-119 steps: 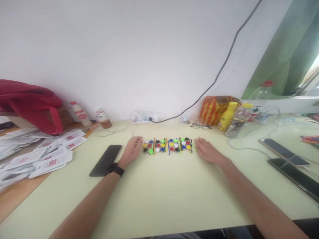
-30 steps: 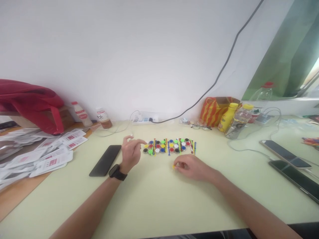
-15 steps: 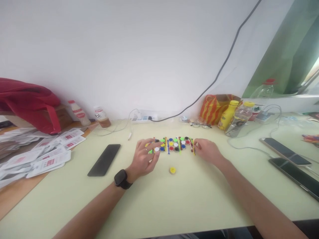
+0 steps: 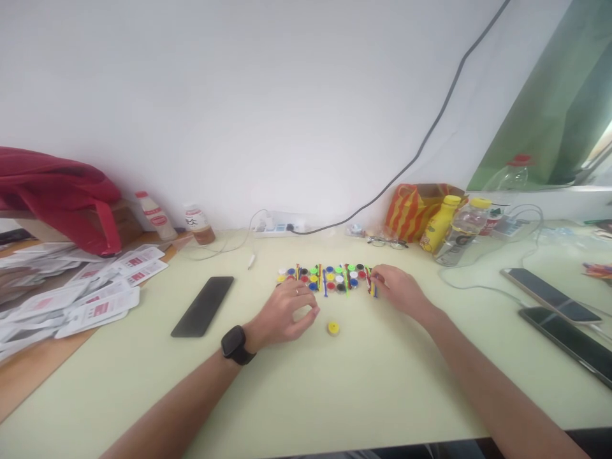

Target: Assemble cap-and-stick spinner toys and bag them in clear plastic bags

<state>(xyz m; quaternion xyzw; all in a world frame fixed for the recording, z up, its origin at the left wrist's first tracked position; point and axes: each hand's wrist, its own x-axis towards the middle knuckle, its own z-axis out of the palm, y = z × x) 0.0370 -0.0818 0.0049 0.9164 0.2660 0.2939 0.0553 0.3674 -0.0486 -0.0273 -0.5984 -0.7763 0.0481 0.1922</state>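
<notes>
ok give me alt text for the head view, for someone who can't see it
A person's left hand is at the left part of a band of coloured discs and thin sticks on a pale table, the right hand at its right end. One yellow disc lies apart, nearer the camera; a dark phone lies left.

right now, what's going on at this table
A person is working with small coloured discs and thin sticks lined up on the table. The left grip is at the row's left part, the right grip at its right end; whether either holds anything is unclear. One yellow disc lies apart, nearer the person.
</notes>
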